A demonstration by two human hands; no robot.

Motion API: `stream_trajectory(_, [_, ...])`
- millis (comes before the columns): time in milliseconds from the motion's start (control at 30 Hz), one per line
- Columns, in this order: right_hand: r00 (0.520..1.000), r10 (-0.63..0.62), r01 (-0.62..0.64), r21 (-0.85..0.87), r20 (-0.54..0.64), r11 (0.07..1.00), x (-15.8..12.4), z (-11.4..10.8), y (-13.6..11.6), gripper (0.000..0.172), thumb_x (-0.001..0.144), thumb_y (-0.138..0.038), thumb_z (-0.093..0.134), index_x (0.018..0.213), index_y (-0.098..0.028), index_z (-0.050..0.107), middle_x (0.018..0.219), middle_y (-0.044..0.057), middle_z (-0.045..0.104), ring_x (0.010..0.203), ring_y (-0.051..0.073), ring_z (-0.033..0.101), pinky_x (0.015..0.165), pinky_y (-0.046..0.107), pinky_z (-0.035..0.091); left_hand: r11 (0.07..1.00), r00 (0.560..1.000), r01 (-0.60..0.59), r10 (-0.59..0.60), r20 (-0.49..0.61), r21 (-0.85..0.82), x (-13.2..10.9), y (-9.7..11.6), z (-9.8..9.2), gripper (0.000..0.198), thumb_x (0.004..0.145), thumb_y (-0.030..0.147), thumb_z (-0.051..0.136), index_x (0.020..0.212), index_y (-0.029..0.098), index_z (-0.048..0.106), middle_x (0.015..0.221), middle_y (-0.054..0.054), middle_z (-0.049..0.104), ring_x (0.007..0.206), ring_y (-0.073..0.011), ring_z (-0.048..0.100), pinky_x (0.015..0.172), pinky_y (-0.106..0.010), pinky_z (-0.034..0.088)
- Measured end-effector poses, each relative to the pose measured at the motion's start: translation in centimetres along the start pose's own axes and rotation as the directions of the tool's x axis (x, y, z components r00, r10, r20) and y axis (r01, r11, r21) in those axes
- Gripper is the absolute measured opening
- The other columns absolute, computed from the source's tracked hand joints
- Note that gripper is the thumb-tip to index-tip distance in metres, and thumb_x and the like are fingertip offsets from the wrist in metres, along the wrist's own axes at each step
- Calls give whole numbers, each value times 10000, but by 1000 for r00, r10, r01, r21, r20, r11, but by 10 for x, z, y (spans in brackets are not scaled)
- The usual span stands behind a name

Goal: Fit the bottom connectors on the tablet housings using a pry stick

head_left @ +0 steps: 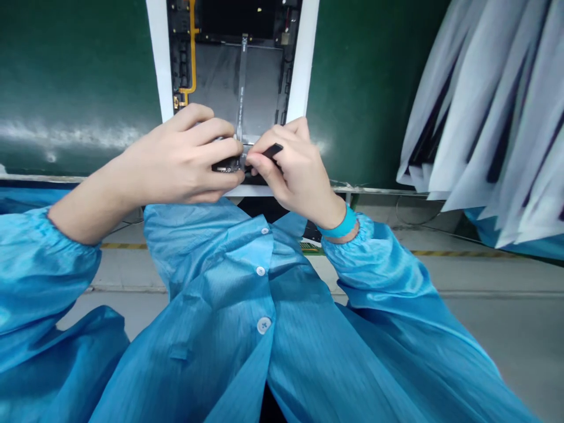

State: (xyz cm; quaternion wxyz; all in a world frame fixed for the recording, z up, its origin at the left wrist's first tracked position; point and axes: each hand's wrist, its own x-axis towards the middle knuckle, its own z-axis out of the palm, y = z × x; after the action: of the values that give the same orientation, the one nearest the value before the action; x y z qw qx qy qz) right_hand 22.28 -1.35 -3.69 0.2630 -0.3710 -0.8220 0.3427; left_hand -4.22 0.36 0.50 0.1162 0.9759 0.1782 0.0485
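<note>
In front of me lies an opened tablet (215, 76) with its inner side up. A grey ribbon cable (242, 76) runs down its middle and an orange flex cable (192, 53) along its left side. My left hand (185, 155) rests over the tablet's near left part, fingers bent, tips pressing around a small dark circuit board (228, 165) beside the ribbon cable's near end. Between thumb and bent forefinger, my right hand (293, 167) pinches a slim black stick (273, 151). Its lower end is close to the left fingertips; the exact contact is hidden.
White strips (300, 64) border the tablet on the green tabletop (370, 76). At the right stand several white sheets or sleeves (480, 106) with dark flat pieces between them. The table's front edge (374, 189) runs just below my hands.
</note>
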Motion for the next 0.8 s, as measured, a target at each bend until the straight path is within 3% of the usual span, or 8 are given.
stream_trajectory(167, [999, -44, 44, -47, -3, 998, 2, -3, 4, 553, 1185, -642, 281, 1047, -269, 665, 954, 52, 737, 956, 267, 704, 1063, 554, 510, 992, 979, 125, -129, -158, -36, -12, 7, 16, 226, 1126, 336, 573, 1148, 206, 756, 1362, -134, 706, 1316, -350, 613, 1088, -578, 553])
stream_trajectory(333, [999, -19, 17, -51, -38, 999, 0, -10, 5, 552, 1183, -644, 292, 993, -271, 652, 922, 49, 753, 902, 258, 701, 1056, 565, 501, 988, 974, 127, -141, -175, -93, -16, 11, 21, 226, 1129, 287, 560, 1264, 237, 734, 1401, -105, 682, 1317, -348, 613, 1087, -590, 528])
stream_trajectory(533, [996, 26, -26, 4, -84, 1000, -2, -9, 5, 579, 1162, -703, 294, 997, -282, 655, 881, 37, 718, 896, 253, 698, 1082, 558, 504, 989, 960, 96, -63, -273, 110, -14, 9, 27, 236, 1135, 322, 576, 1302, 234, 717, 1306, -106, 713, 1228, -314, 623, 928, -508, 551])
stream_trajectory(667, [992, 50, -48, 24, -118, 999, -3, -9, 8, 540, 1172, -674, 317, 1006, -285, 653, 835, 27, 691, 886, 251, 693, 1106, 574, 506, 995, 965, 92, -82, -250, 29, -16, 8, 29, 241, 1127, 306, 606, 1336, 256, 714, 1355, -90, 711, 1259, -309, 613, 1004, -538, 570])
stream_trajectory(800, [989, 67, -65, 22, -133, 998, -4, -10, 8, 511, 1184, -638, 345, 1004, -276, 659, 828, 27, 688, 890, 255, 700, 1121, 586, 503, 969, 965, 183, -209, -155, -168, -15, 10, 23, 249, 1113, 299, 619, 1329, 309, 741, 1363, -105, 709, 1338, -346, 630, 1123, -591, 566])
